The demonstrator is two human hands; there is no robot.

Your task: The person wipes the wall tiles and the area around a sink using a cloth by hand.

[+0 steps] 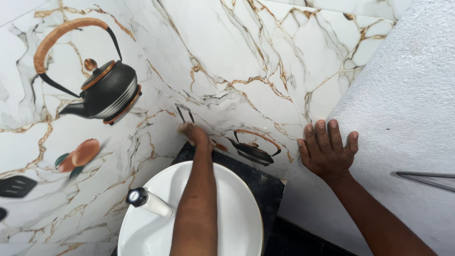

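Head view, looking down into a tiled corner over a white round basin (237, 223). The left hand (194, 133) reaches far across the basin to the marble-patterned wall tiles (237, 61). It is blurred and bunched at the tile surface, just left of a small printed kettle picture (253, 148). Whether its fingers close on anything I cannot tell; something pale may sit at the fingertips, but the blur hides it. Its forearm runs straight up the middle of the frame, crossing the basin.

On the right, the right hand (327, 149) lies flat with fingers spread wide, palm pressed to the rough white wall (407, 95) right at the edge where that wall meets the tiles. It holds nothing.

A white tap with a dark knob (147, 201) stands on the basin's left side, just beside the left forearm. A black counter (265, 187) shows beyond and to the right of the basin. Far left on the tiles is a large printed black kettle with an orange handle (102, 85), with printed orange shapes (78, 154) below it. A thin metal bar (426, 179) juts in from the right edge, near the right forearm.
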